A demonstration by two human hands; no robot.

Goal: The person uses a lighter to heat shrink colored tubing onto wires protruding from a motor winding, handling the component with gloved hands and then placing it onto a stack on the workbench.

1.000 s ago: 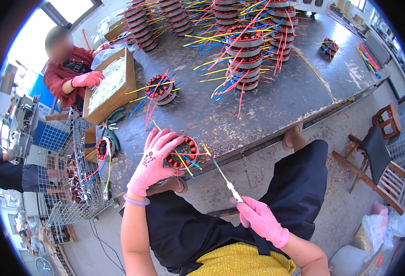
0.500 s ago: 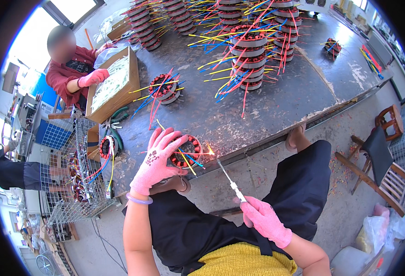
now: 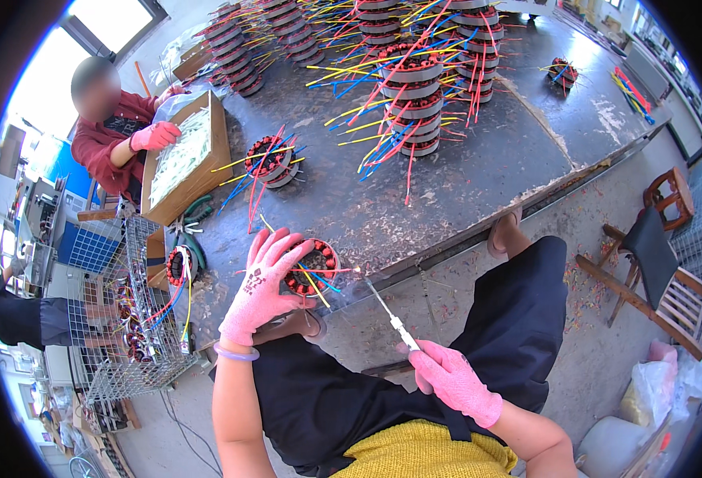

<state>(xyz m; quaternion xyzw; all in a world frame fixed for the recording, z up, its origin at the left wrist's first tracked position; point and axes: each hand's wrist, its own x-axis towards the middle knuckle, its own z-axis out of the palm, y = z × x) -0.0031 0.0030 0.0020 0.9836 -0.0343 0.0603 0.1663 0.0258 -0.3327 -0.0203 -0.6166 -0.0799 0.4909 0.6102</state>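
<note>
At the near table edge, my left hand (image 3: 257, 299), in a pink glove, grips a ring-shaped motor stator (image 3: 332, 256) with red-wrapped windings, its fingers over one side. Red, yellow and blue lead wires stick out of the stator across its opening. A red lead (image 3: 339, 270) points right and ends in a small pale glow. My right hand (image 3: 456, 381), also gloved in pink, is closed around a white long-nosed lighter (image 3: 395, 320). The thin metal nozzle slants up left, its tip just below and right of the red lead's end.
Stacks of stators (image 3: 411, 103) fill the far table; single stators (image 3: 270, 162) sit nearer. A co-worker (image 3: 112, 143) reaches into a cardboard box (image 3: 207, 159) at left. Pliers (image 3: 196, 213) lie by the box. A wire basket (image 3: 140, 350) stands left, a wooden chair (image 3: 646, 279) right.
The bright orange flame at the red lead's end has shrunk to a small glow. The whole view has shifted slightly; both hands keep nearly the same pose.
</note>
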